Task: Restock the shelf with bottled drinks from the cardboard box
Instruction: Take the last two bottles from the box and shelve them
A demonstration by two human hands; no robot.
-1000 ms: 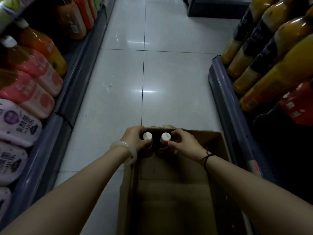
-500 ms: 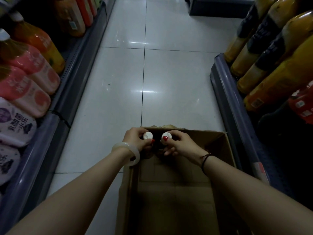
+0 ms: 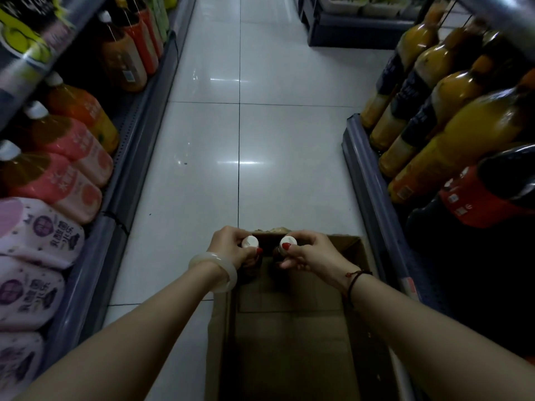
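Note:
An open cardboard box [image 3: 292,337] lies on the aisle floor below me. At its far end stand two dark bottles with white caps. My left hand [image 3: 228,247] grips the neck of the left bottle [image 3: 250,242]. The right bottle [image 3: 288,242] is held at the neck by my right hand [image 3: 311,254]. Both bottles stand upright inside the box, their bodies mostly hidden in shadow. The near part of the box shows only bare cardboard.
The left shelf [image 3: 121,180] holds pink, purple-labelled and orange drink bottles. The right shelf [image 3: 373,183] carries tall orange juice bottles and a dark red-labelled bottle [image 3: 489,195]. White tiled floor [image 3: 240,140] runs between them. Another shelf base [image 3: 356,36] stands far ahead.
My view has tilted up slightly. Both hands stay on the two bottle necks at the far end of the box, with the bottles raised a little.

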